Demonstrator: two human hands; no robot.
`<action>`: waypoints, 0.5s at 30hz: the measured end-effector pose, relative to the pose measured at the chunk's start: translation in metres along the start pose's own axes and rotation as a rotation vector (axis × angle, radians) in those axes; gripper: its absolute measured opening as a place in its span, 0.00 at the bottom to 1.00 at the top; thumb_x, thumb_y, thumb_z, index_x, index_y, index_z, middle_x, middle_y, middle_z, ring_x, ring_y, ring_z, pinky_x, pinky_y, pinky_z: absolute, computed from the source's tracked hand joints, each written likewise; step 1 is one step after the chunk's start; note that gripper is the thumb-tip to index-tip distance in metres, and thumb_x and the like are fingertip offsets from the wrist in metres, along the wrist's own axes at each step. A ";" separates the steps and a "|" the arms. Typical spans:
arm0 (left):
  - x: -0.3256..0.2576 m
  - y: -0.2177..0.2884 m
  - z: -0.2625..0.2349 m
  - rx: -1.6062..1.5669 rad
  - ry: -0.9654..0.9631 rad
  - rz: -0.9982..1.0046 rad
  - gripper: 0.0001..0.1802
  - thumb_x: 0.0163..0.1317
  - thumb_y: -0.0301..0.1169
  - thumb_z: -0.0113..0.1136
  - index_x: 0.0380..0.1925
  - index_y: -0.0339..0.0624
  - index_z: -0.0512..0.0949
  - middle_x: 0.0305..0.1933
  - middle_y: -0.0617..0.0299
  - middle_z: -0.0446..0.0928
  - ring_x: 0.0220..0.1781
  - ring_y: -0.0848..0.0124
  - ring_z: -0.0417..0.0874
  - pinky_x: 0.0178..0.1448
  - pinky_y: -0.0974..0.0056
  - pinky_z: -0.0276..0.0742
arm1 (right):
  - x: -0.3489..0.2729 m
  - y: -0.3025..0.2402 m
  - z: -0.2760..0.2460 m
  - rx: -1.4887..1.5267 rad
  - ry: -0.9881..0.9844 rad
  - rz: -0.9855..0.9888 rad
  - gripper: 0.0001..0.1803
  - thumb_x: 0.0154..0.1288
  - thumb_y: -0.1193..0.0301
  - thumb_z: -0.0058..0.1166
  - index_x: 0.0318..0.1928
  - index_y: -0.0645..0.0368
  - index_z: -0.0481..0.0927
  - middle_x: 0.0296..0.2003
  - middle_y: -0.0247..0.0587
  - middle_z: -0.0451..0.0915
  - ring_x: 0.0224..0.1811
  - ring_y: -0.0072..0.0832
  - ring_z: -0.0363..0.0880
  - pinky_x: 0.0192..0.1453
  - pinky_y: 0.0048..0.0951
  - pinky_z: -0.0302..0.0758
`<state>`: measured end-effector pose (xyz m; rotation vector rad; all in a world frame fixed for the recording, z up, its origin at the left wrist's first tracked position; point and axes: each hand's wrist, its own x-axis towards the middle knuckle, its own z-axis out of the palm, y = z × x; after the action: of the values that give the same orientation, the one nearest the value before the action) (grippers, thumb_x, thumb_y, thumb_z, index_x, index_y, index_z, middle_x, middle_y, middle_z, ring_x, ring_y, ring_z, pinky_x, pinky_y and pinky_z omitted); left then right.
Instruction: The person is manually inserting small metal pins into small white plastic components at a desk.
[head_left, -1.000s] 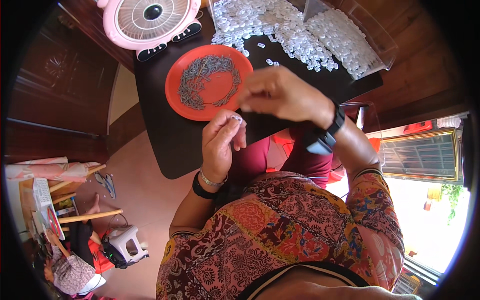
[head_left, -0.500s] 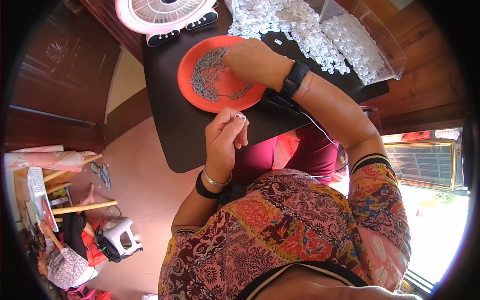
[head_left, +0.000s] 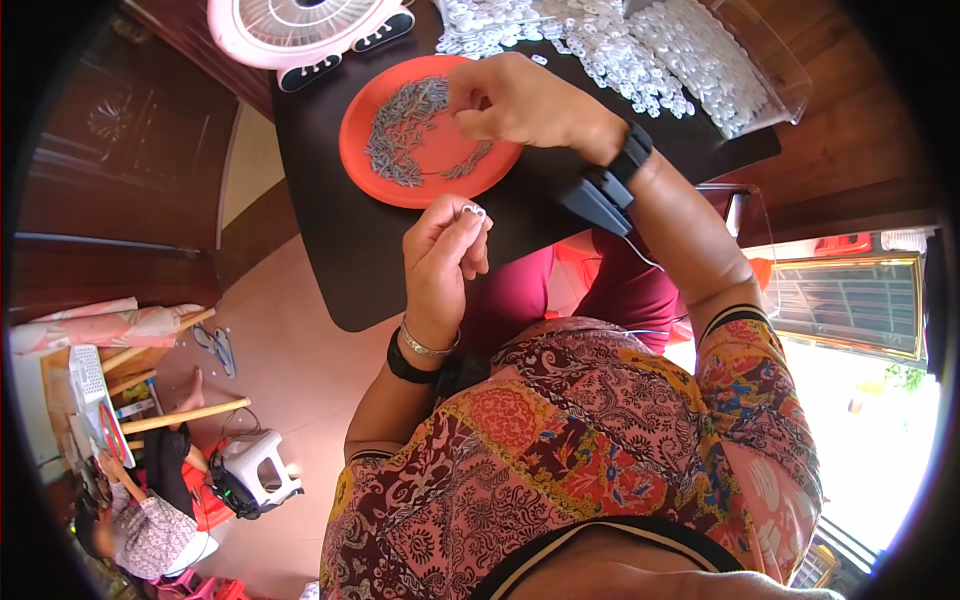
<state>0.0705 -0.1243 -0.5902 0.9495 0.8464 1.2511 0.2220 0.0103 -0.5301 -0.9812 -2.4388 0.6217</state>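
Note:
My left hand [head_left: 445, 250] is raised over the near edge of the black table [head_left: 330, 200], fingers pinched on a small white plastic piece [head_left: 472, 211]. My right hand [head_left: 515, 100] hovers over the orange plate [head_left: 365, 110], fingertips closed just above the small grey metal parts [head_left: 405, 125] heaped on it; whether it pinches one I cannot tell. Beyond the plate lies a big heap of small white plastic pieces [head_left: 600, 45]. A black watch and a dark device sit on my right wrist.
A pink and white fan [head_left: 300, 25] stands at the table's far left. A clear plastic container [head_left: 770, 65] borders the white heap at right. Wooden floor surrounds the table. Lower left: a white stool [head_left: 255, 465], wooden sticks, and a seated person.
My right hand has swung left from the near side of the plate to above the grey parts. The left hand stays pinched on the white piece. The view shifted slightly.

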 end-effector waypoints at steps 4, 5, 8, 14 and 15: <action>0.006 0.002 0.015 0.052 -0.039 -0.025 0.10 0.66 0.30 0.48 0.29 0.37 0.73 0.19 0.67 0.69 0.17 0.81 0.66 0.22 0.76 0.58 | -0.028 -0.006 -0.005 0.511 0.074 0.198 0.04 0.56 0.75 0.56 0.29 0.64 0.77 0.22 0.31 0.76 0.25 0.15 0.74 0.29 0.18 0.71; 0.009 0.002 0.019 0.063 -0.055 -0.030 0.10 0.66 0.30 0.48 0.29 0.37 0.73 0.19 0.67 0.69 0.17 0.81 0.66 0.22 0.76 0.58 | -0.032 -0.007 -0.006 0.524 0.091 0.197 0.04 0.56 0.76 0.56 0.30 0.64 0.77 0.22 0.31 0.76 0.24 0.15 0.74 0.29 0.18 0.71; 0.013 0.000 0.028 0.046 -0.034 -0.051 0.10 0.65 0.31 0.47 0.29 0.37 0.73 0.19 0.67 0.68 0.17 0.80 0.67 0.22 0.76 0.58 | -0.039 -0.002 -0.001 0.670 0.130 0.179 0.04 0.56 0.76 0.56 0.29 0.64 0.76 0.23 0.33 0.78 0.25 0.17 0.77 0.31 0.19 0.74; 0.014 -0.005 0.037 0.074 -0.040 -0.082 0.10 0.65 0.32 0.48 0.29 0.37 0.73 0.19 0.67 0.69 0.18 0.79 0.68 0.22 0.76 0.58 | -0.049 0.005 0.010 0.926 0.152 0.195 0.05 0.60 0.74 0.57 0.32 0.62 0.76 0.26 0.34 0.80 0.26 0.18 0.79 0.33 0.18 0.76; 0.014 -0.004 0.039 0.065 -0.033 -0.082 0.10 0.65 0.32 0.48 0.29 0.37 0.73 0.19 0.67 0.68 0.18 0.79 0.68 0.22 0.76 0.58 | -0.049 0.007 0.011 0.949 0.173 0.169 0.04 0.61 0.74 0.57 0.34 0.63 0.77 0.27 0.34 0.80 0.27 0.17 0.79 0.33 0.18 0.76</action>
<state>0.1092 -0.1152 -0.5789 0.9754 0.8963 1.1404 0.2518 -0.0234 -0.5543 -0.7647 -1.5824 1.4811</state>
